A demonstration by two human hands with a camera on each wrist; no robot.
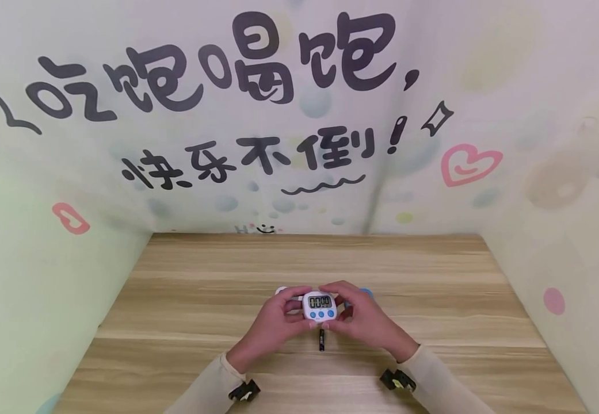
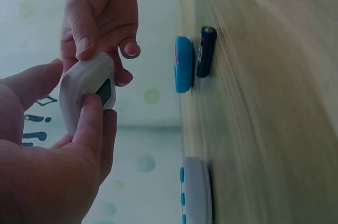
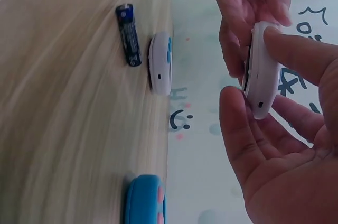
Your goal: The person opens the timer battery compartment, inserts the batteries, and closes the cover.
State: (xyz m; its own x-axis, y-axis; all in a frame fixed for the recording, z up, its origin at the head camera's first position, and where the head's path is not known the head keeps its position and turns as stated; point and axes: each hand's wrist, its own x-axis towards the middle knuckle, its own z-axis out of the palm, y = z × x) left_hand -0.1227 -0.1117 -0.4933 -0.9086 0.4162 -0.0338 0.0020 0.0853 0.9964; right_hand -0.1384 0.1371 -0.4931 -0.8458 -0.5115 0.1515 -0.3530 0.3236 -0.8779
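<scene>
You hold a small white digital timer with three blue buttons and a display reading 0000 between both hands, lifted above the light wooden tabletop near its middle. Your left hand pinches the timer's left edge with thumb and curled fingers; your right hand pinches the right edge the same way, so the timer sits at your fingertips with its face turned up toward you.

The head view shows the display and buttons plainly, but only slivers of what lies behind your hands. The left wrist view shows the same timer edge-on, your thumb laid across its front beside the dark display, and the right hand reaching in from above. The right wrist view shows the timer from its white edge, with the left hand on the far side.

Both wrist views show what lies on the table beyond: a dark blue cylindrical battery, a second white rounded timer with blue buttons just beside it, and a blue rounded timer with pink buttons farther along. In the head view a small dark battery lies on the table just below your hands
</scene>
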